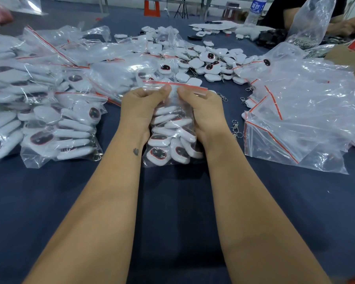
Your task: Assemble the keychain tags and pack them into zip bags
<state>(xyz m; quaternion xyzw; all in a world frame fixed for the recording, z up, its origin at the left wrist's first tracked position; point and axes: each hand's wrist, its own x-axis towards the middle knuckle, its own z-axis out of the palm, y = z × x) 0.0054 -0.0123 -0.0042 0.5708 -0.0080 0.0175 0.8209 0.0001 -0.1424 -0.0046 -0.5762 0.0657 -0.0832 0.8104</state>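
Zip bag (173,128) full of white keychain tags (158,154) stands upright on the dark blue bench (172,201) between my two hands, its bottom resting on the cloth and its red seal strip (173,85) at the top, furthest from me. Both my forearms reach straight forward from the bottom of the view, nearly parallel, wrists close together. My left hand (140,107) wraps the bag's left side, palm turned inward, and its thumb and fingers pinch the seal strip near the left end. My right hand (201,111) mirrors it on the right side, thumb pressed to the strip just beside the left thumb, fingers curled behind the plastic. So both hands are closed on the bag, thumbs almost touching at the middle of the strip. I cannot tell whether the seal is fully pressed together.

To my left lie filled bags (57,128) stacked against each other, tags visible through the plastic. Beyond the held bag sits a loose pile of tags (211,62) with metal clasps. To my right is a heap of empty zip bags (301,119), and a few loose clasps (236,126) lie on the bench between that heap and my right hand. At the far right another person's arm (295,15) shows beside a water bottle (255,10).
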